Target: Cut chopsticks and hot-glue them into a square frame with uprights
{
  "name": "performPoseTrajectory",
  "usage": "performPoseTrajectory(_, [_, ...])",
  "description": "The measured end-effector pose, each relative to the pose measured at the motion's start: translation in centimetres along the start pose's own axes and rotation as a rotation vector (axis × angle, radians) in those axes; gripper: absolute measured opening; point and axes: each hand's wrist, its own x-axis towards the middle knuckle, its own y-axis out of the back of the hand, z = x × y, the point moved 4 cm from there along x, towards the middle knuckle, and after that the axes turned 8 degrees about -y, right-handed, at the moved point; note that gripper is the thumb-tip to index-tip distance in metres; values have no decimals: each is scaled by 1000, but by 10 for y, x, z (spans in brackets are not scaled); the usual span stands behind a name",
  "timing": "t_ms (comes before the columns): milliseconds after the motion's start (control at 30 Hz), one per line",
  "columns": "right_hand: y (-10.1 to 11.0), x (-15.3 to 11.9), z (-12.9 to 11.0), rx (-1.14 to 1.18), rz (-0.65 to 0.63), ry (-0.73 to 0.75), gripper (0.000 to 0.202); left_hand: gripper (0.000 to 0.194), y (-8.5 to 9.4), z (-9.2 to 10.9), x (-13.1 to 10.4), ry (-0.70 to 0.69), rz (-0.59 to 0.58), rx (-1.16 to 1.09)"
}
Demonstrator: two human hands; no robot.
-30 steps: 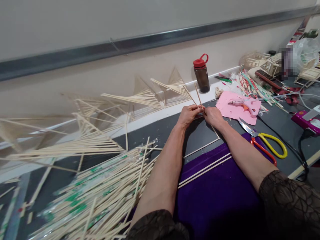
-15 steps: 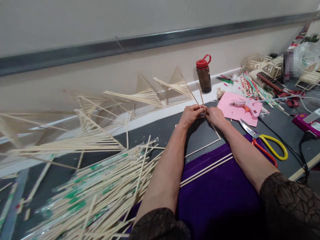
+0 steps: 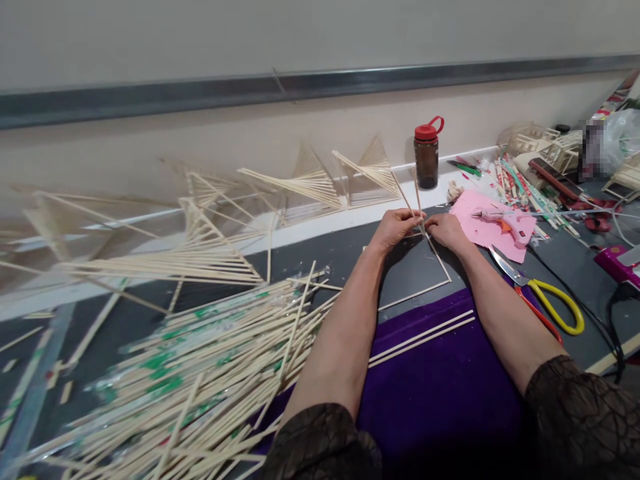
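Observation:
My left hand (image 3: 397,228) is closed, its thumb and fingers pinching a thin wooden stick (image 3: 417,190) that stands up at a slant. Close beside it, my right hand (image 3: 447,232) has its fingers curled at the same joint, on a stick of the frame; its fingertips are partly hidden. A second slanted stick (image 3: 403,189) rises from between the hands. Below them, a flat frame of wooden sticks (image 3: 415,295) lies on the dark table, with a corner to the right. Two loose sticks (image 3: 425,339) lie parallel on purple cloth (image 3: 430,393).
Many sticks (image 3: 215,373), some in plastic wrap, are piled at left. Fan-shaped stick models (image 3: 170,269) stand along the wall. A brown bottle (image 3: 427,160) stands behind my hands. To the right are a glue gun (image 3: 507,223) on pink foam (image 3: 470,207) and scissors (image 3: 550,300).
The view has shifted, so everything sits further right and the wall rail looks more level. My right fingers have drawn slightly away from my left fingers. The upright sticks remain at the same joint.

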Motion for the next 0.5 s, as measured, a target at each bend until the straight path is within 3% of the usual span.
performPoseTrajectory(367, [1, -3, -4, -163, -16, 117, 28, 40, -1, 8, -1, -82, -10, 55])
performPoseTrajectory(500, [-1, -5, -5, -220, -14, 90, 29, 36, -5, 11, -1, -88, -25, 71])
